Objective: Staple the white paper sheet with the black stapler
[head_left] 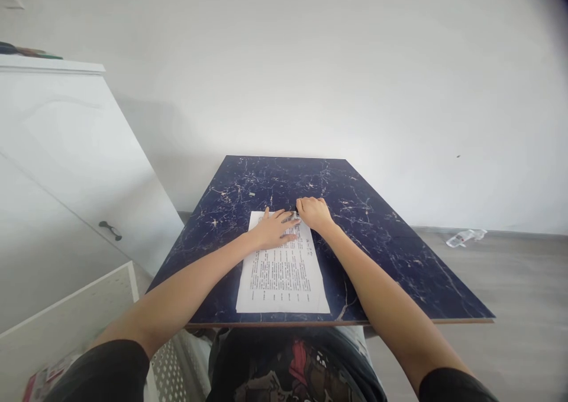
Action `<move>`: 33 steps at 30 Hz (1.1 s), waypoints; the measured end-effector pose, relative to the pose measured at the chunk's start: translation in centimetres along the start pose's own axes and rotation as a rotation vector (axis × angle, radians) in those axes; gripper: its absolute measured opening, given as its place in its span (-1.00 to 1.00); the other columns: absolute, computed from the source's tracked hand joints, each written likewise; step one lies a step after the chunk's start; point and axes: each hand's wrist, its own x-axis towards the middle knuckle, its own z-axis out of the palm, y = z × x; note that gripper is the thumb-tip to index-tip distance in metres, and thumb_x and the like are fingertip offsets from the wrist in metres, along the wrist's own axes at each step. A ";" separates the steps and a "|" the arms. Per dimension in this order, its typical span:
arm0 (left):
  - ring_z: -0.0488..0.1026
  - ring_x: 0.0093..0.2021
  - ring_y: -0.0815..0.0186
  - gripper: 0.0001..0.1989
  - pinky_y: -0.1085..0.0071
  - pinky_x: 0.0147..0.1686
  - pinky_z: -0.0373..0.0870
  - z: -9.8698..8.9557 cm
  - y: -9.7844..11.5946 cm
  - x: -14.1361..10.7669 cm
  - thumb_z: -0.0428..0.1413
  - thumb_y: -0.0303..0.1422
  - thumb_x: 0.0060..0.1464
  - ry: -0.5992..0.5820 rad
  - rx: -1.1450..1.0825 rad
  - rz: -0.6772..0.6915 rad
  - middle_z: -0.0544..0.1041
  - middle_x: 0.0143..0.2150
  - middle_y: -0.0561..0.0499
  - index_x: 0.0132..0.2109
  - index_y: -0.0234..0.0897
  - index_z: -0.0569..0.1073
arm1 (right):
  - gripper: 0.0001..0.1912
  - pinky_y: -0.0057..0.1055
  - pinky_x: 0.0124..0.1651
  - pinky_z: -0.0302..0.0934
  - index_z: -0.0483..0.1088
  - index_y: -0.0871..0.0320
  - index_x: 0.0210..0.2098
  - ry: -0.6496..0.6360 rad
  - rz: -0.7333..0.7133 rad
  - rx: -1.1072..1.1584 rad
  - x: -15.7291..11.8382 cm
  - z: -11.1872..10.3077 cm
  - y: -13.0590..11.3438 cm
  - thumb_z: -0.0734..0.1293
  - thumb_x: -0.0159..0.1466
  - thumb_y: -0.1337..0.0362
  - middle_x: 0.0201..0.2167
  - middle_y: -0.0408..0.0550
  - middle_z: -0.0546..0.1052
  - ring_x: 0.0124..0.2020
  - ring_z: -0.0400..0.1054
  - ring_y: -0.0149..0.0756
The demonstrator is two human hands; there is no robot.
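A stack of printed paper sheets [284,283] lies on the dark blue marbled table [381,260], close to its front edge. Resting flat across the upper part of the top sheet is my left hand [276,230], its fingers spread. My right hand [313,212] is closed at the sheets' top right corner. A small dark object with a shiny part [294,211] shows between the two hands, under the right fingers; most of it is hidden, so its kind cannot be made out. Some handwriting marks the right margin of the top sheet.
A white cabinet [75,147] with a dark handle [110,230] stands at left, with a white perforated container [168,372] low beside it. The table's far edge is near a white wall [310,64]. A clear plastic item [465,237] lies on the floor at right.
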 end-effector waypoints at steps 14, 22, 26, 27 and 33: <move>-0.08 0.49 -0.15 -0.35 -0.44 0.34 -0.30 0.4 0.1 -0.1 -0.22 0.15 0.35 -0.033 0.056 -0.016 0.04 0.52 -0.08 0.46 0.08 0.12 | -0.59 -0.23 0.01 0.03 0.49 0.19 -0.21 0.002 0.054 -0.035 0.1 0.3 -0.4 0.03 0.50 0.29 -0.17 0.13 0.62 -0.08 0.45 -0.09; -0.05 0.48 -0.13 -0.36 -0.41 0.35 -0.27 0.2 0.7 -0.1 -0.20 0.14 0.35 -0.008 0.066 -0.029 0.09 0.50 -0.10 0.43 0.04 0.18 | -0.57 -0.25 -0.05 0.01 0.49 0.19 -0.26 0.053 0.074 -0.054 0.1 0.5 -0.7 0.03 0.49 0.28 -0.20 0.10 0.62 -0.12 0.46 -0.11; -0.05 0.48 -0.15 -0.36 -0.45 0.33 -0.27 0.3 0.7 -0.1 -0.18 0.14 0.34 -0.007 0.053 -0.031 0.08 0.51 -0.11 0.43 0.04 0.18 | -0.58 -0.26 -0.05 0.00 0.50 0.21 -0.26 0.060 0.080 -0.062 0.1 0.7 -0.8 0.05 0.48 0.30 -0.22 0.12 0.62 -0.14 0.46 -0.11; -0.04 0.48 -0.15 -0.37 -0.45 0.33 -0.27 0.3 0.7 -0.1 -0.17 0.13 0.34 -0.004 0.048 -0.030 0.08 0.50 -0.10 0.43 0.05 0.19 | -0.57 -0.26 -0.05 0.00 0.50 0.21 -0.27 0.068 0.080 -0.065 0.1 0.8 -0.8 0.04 0.48 0.29 -0.22 0.12 0.62 -0.14 0.45 -0.11; -0.01 0.47 -0.17 -0.38 -0.47 0.32 -0.26 0.4 0.7 -0.1 -0.14 0.10 0.35 0.011 0.052 -0.027 0.11 0.49 -0.15 0.42 0.02 0.21 | -0.54 -0.23 -0.04 -0.01 0.49 0.21 -0.25 0.139 0.082 -0.105 -0.2 1.5 -1.1 0.00 0.50 0.29 -0.23 0.13 0.62 -0.14 0.42 -0.09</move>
